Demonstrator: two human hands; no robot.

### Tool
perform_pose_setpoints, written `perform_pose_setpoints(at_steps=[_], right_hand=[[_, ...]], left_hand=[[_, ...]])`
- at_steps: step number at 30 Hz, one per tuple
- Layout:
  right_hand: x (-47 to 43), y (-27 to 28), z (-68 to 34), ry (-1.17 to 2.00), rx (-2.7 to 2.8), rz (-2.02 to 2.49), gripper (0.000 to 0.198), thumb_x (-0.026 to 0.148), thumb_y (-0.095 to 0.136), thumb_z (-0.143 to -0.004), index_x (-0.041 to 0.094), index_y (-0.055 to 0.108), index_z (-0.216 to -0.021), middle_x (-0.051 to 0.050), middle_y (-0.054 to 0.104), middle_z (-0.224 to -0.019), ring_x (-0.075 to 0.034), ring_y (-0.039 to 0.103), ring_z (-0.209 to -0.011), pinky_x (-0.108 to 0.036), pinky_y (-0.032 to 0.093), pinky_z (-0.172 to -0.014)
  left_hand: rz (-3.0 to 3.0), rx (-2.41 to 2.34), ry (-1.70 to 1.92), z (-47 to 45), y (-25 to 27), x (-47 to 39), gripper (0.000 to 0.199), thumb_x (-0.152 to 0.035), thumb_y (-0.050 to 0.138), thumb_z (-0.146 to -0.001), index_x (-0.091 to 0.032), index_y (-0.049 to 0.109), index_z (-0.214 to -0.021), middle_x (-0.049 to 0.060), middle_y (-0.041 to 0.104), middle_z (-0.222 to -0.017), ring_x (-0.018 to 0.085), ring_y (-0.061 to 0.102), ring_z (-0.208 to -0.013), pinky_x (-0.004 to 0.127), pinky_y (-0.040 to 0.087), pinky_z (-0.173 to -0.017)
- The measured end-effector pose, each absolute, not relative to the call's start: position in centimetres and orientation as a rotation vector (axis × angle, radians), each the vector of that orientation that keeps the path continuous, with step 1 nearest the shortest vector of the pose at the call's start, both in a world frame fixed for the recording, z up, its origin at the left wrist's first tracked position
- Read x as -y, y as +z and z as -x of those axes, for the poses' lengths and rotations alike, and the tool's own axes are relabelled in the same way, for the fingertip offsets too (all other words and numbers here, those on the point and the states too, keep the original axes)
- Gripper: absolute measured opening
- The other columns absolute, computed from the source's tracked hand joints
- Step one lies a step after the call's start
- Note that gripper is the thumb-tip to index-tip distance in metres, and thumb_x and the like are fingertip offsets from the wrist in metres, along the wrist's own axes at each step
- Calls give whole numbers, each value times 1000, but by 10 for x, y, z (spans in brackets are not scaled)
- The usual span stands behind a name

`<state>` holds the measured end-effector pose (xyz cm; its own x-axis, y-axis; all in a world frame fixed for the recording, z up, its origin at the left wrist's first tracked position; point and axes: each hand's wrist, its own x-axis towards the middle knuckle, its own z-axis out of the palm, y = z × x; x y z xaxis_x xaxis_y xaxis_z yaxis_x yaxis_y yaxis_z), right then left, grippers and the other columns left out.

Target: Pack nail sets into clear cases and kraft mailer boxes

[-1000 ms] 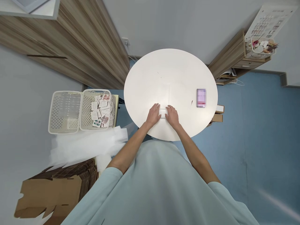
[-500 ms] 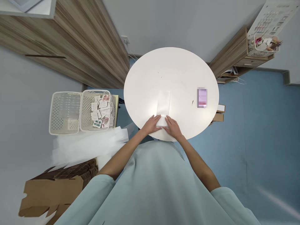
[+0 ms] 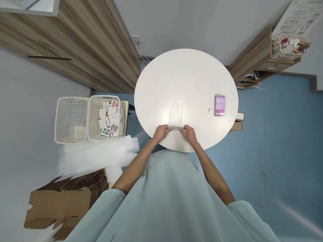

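A strip of white, slightly see-through wrapping sheet lies lengthwise on the round white table. Its near end is folded or rolled into a thick edge. My left hand pinches the left corner of that edge between thumb and fingers. At the right corner, my right hand does the same, with its thumb pointing inward. Whether something lies inside the fold cannot be seen.
A phone-like object, pixelated, lies at the table's right. To the left stand two white baskets, one with small packets. Below them are white sheets and flattened cardboard boxes. Cabinets flank the table.
The near end of the sheet has been turned up and away from me, so the strip lies shorter. My hands went from lying flattened on it to pinching its edge.
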<state>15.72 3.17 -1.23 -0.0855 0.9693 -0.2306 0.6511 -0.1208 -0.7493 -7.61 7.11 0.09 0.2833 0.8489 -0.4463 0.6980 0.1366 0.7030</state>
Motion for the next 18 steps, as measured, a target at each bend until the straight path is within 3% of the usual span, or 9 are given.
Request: perform_pose_setpoints(at_steps=[3, 6, 8, 10, 13, 15, 18], right_hand=[[-48, -16, -155, 1086, 1709, 1884, 27, 44, 59, -105, 21, 73, -103, -6, 76, -102, -21, 71, -87, -33, 55, -84], [-58, -18, -151, 1091, 1643, 2043, 22, 42, 64, -102, 22, 72, -97, -6, 76, -99, -21, 70, -87, -33, 53, -81], [-63, -17, -146, 1088, 1599, 2145, 21, 42, 67, -100, 22, 71, -99, -5, 75, -96, -23, 70, -87, -34, 53, -80], [-66, -14, -142, 1022, 1633, 2185, 19, 39, 68, -100, 21, 70, -107, -6, 75, -98, -24, 70, -88, -38, 54, -84], [-73, -7, -135, 785, 1889, 2072, 22, 24, 65, -99, 18, 67, -120, -12, 72, -117, -28, 68, -105, -45, 50, -100], [-79, -3, -134, 662, 2078, 1927, 28, 14, 61, -98, 17, 65, -126, -17, 66, -135, -31, 61, -125, -48, 46, -110], [-87, -2, -141, 707, 2264, 1764, 33, 15, 60, -99, 17, 63, -132, -18, 61, -146, -32, 57, -136, -50, 45, -114]], left_hand=[[-1605, -1557, 183, 68, 2, -82, 48, -58, 54, -102, -21, 66, -73, 6, 71, -80, 23, 63, -75, 35, 45, -70], [-1601, -1649, 137, 60, 1, -90, 47, -56, 57, -102, -22, 61, -70, 8, 69, -83, 24, 62, -77, 35, 43, -69], [-1583, -1723, 92, 55, 1, -94, 38, -53, 62, -100, -21, 65, -79, 9, 70, -91, 25, 64, -81, 36, 45, -71], [-1612, -1809, 94, 50, 1, -96, 27, -46, 68, -98, -20, 68, -104, 12, 70, -108, 27, 67, -91, 37, 49, -76], [-1876, -1791, 174, 42, 0, -101, 48, -26, 70, -96, -16, 55, -141, 20, 60, -139, 33, 64, -118, 44, 51, -95], [-2095, -1627, 191, 39, -1, -107, 52, -13, 63, -96, -15, 50, -146, 23, 54, -150, 35, 59, -130, 49, 49, -105], [-2221, -1385, 99, 42, -3, -115, 42, -8, 53, -97, -16, 57, -138, 20, 59, -144, 33, 63, -124, 49, 51, -104]])
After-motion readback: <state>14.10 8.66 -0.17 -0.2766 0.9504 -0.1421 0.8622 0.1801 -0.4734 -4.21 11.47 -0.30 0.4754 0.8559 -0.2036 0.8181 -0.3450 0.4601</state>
